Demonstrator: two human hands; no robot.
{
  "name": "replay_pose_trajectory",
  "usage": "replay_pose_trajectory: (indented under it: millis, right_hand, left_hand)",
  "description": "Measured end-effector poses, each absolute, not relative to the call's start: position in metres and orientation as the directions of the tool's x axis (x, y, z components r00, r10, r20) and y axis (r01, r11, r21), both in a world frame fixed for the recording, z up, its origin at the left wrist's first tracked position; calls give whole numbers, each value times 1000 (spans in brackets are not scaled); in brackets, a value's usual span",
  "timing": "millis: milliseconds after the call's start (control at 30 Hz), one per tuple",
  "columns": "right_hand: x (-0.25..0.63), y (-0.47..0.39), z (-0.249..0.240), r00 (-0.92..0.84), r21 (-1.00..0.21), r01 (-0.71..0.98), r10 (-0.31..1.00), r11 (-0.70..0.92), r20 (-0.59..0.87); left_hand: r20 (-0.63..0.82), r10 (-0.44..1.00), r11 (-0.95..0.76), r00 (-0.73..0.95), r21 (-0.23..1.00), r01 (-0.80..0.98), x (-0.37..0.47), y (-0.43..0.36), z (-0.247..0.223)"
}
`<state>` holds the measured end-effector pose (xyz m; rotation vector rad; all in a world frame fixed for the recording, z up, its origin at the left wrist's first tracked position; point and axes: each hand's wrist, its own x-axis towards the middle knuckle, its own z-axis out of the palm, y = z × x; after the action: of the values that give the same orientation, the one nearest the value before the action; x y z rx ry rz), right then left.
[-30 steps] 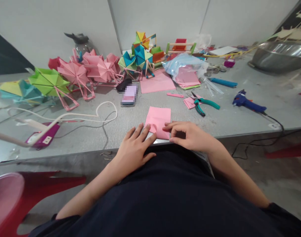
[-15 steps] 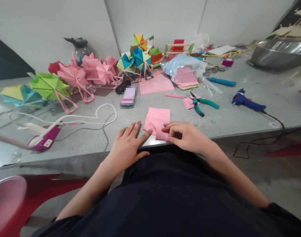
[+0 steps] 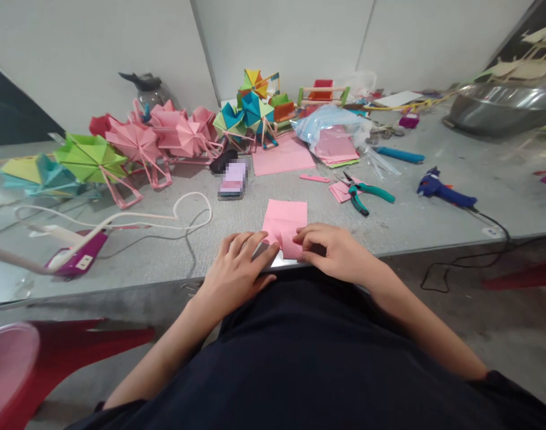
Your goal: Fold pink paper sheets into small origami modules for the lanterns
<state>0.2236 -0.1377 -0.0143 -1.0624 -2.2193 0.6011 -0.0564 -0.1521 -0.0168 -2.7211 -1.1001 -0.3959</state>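
A creased sheet of pink paper (image 3: pixel 288 212) lies near the front edge of a grey, textured table (image 3: pixel 165 251), between the person's two bare hands. The left hand (image 3: pixel 237 269) is palm down and open, fingers a little spread, its fingertips at the paper's lower left part, gripping nothing. The right hand (image 3: pixel 338 252) is half curled at the paper's right edge, thumb and fingers bent towards each other; whether they pinch the edge I cannot tell. Beyond the paper lie a flat pink strip (image 3: pixel 314 178) and, to its right, pliers with teal and black handles (image 3: pixel 378 192), beside small pink paper pieces (image 3: pixel 339 192). A blue glue gun (image 3: pixel 454 194) with a black cord is farther right. A phone with a blurred screen (image 3: pixel 234 179) lies beyond the left hand, in front of a row of folded pink paper models (image 3: pixel 136 143) and a green one
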Motion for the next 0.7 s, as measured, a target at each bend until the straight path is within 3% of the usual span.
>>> replay_pose_trajectory:
  millis: [100, 200, 267, 400, 567, 700]
  right_hand:
    - [224, -137, -14, -500, -608, 541, 803, 581, 323]
    - [224, -136, -13, -516, -601, 536, 794, 593, 323]
    - [224, -136, -13, -527, -598, 526, 784, 605, 330]
    - [223, -136, -11, -532, -589, 519, 773, 620, 345]
    - [222, -137, -12, -511, -557, 547, 776, 625, 368]
    - [224, -140, -23, -510, -473, 555, 729, 684, 456]
  left_hand:
    - [325, 609, -782, 723, 92, 617, -54, -154, -16]
    - [364, 654, -756, 663, 299, 582, -49, -156, -18]
    - [399, 697, -716, 596, 347, 606, -45, -156, -20]
    - [414, 652, -749, 636, 217, 626, -39, -156, -21]
    - [286, 657, -735, 698, 39, 677, -35, -156, -17]
    - [239, 686, -708, 688, -1, 706, -32, -156, -15]
